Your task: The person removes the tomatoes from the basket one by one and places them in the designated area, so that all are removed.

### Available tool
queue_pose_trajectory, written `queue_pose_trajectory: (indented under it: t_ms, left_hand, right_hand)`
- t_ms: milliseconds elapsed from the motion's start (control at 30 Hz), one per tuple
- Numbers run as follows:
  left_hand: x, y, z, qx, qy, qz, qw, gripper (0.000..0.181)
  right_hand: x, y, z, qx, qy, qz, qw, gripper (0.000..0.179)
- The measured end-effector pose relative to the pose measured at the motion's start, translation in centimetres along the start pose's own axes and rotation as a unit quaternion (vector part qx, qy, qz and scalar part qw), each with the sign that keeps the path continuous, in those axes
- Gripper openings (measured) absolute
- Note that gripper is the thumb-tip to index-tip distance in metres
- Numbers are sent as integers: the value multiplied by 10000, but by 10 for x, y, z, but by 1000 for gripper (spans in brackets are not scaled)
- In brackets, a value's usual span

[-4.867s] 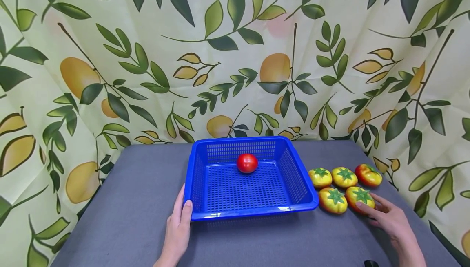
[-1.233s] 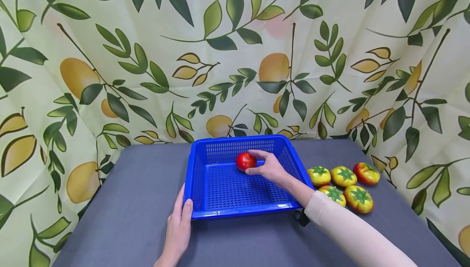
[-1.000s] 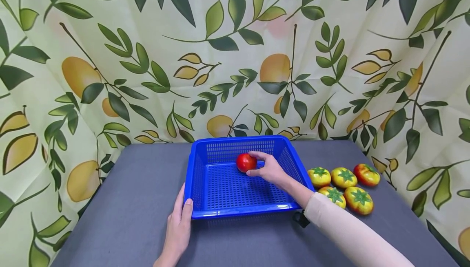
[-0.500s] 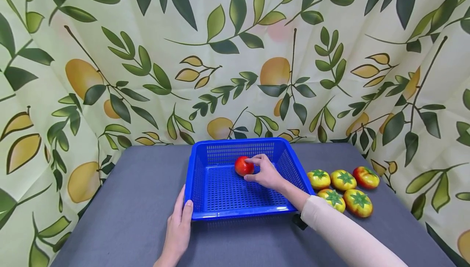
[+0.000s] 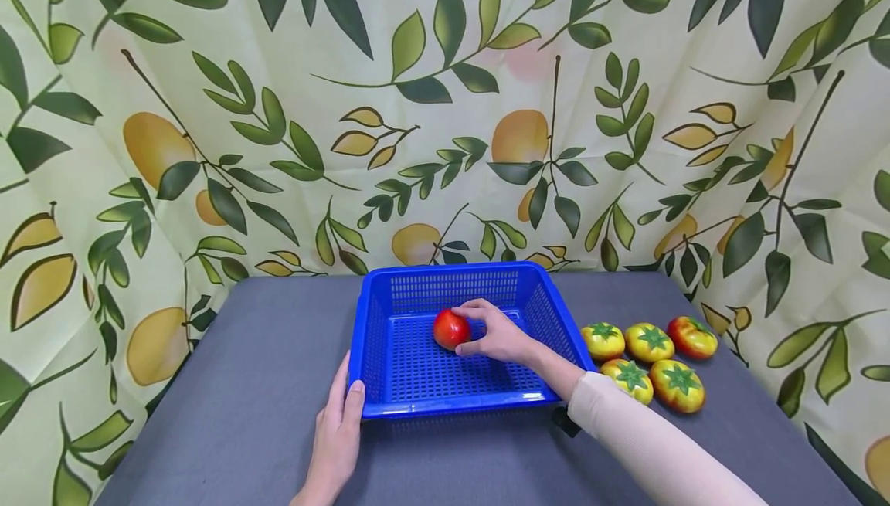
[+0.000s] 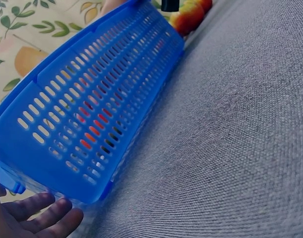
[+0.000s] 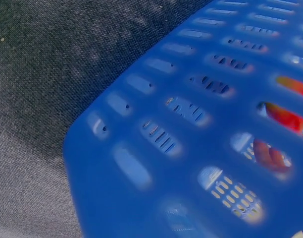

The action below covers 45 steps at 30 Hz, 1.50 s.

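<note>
A blue slotted plastic basket (image 5: 452,409) sits mid-table. My left hand (image 5: 337,425) holds its left end, thumb at the rim; the left wrist view shows fingertips (image 6: 65,225) against the basket's underside. Inside the basket, my right hand (image 5: 497,336) reaches over the right wall and grips a glossy red tomato (image 5: 448,331) from its right side, thumb low and fingers above. The right wrist camera sees mostly the basket's outer wall (image 7: 102,173), with the tomato (image 7: 290,117) showing through the slots.
Right of the basket, several yellow-red fruits with green leafy tops, one of them a yellow fruit (image 5: 677,385), lie grouped on the grey cloth (image 5: 229,398). A leaf-patterned curtain (image 5: 445,127) hangs behind and at both sides.
My right hand has moved from a fruit on the table to the tomato in the basket. Over the last second, hand and tomato have shifted left and nearer. The left hand stays put.
</note>
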<state>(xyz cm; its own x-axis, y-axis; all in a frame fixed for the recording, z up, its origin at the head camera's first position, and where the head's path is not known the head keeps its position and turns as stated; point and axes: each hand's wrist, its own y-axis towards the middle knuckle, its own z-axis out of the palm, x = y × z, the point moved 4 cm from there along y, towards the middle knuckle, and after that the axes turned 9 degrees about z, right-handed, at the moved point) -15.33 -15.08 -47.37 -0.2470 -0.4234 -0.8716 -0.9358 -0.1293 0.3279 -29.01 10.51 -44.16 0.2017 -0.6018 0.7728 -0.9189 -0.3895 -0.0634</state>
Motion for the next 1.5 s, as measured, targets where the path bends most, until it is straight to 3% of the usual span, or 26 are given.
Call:
queue_pose_trajectory:
  t_ms: [267, 500, 767, 967, 1300, 1500]
  left_hand:
    - [0, 0, 0, 78, -24, -163, 9998, 56]
    - [-1, 1, 1, 141, -27, -255, 9996, 58]
    - [-1, 0, 0, 37, 7, -27, 10000, 55]
    - [-1, 0, 0, 28, 7, -25, 10000, 55]
    - [-1, 0, 0, 74, 4, -95, 9999, 56]
    - [-1, 0, 0, 101, -23, -83, 9999, 56]
  right_hand:
    - [10, -6, 10, 793, 500, -188, 9954, 56]
    - [28, -9, 20, 746, 451, -430, 9953, 32]
    - [25, -6, 25, 663, 363, -139, 9970, 26]
    - [23, -5, 27, 748, 549, -95, 9956, 23]
    - [20, -5, 32, 1427, 781, 359, 9860, 43]
    - [21, -7, 35, 1783, 810, 255, 9803, 30]
